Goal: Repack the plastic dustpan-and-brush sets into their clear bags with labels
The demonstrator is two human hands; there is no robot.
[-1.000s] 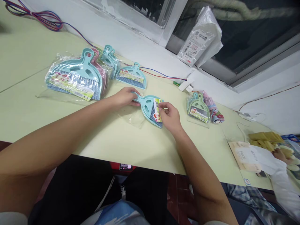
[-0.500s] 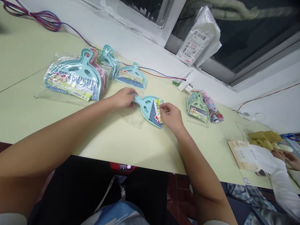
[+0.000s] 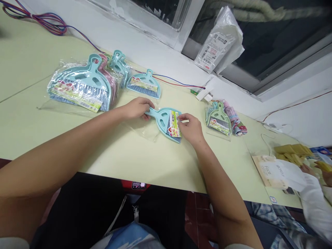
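Observation:
A small teal dustpan with a brush point(image 3: 164, 121) lies flat on the pale green table point(image 3: 31, 114), partly over a clear plastic bag point(image 3: 145, 128). My left hand point(image 3: 136, 107) is closed round the dustpan's handle. My right hand point(image 3: 190, 128) pinches the colourful paper label point(image 3: 173, 128) at the pan's wide end.
A bagged stack of dustpan sets point(image 3: 83, 84) lies at the left, one loose set point(image 3: 144, 84) behind my hands, more sets point(image 3: 220, 119) at the right. Cables point(image 3: 176, 81) run along the wall. A white parcel bag point(image 3: 216, 45) leans on the window. A co-worker's hand point(image 3: 308, 170) handles yellow things at the far right.
My right hand has shifted the paper label further onto the pan's brush end. The left hand keeps its hold on the handle. The co-worker's hand has moved at the far right.

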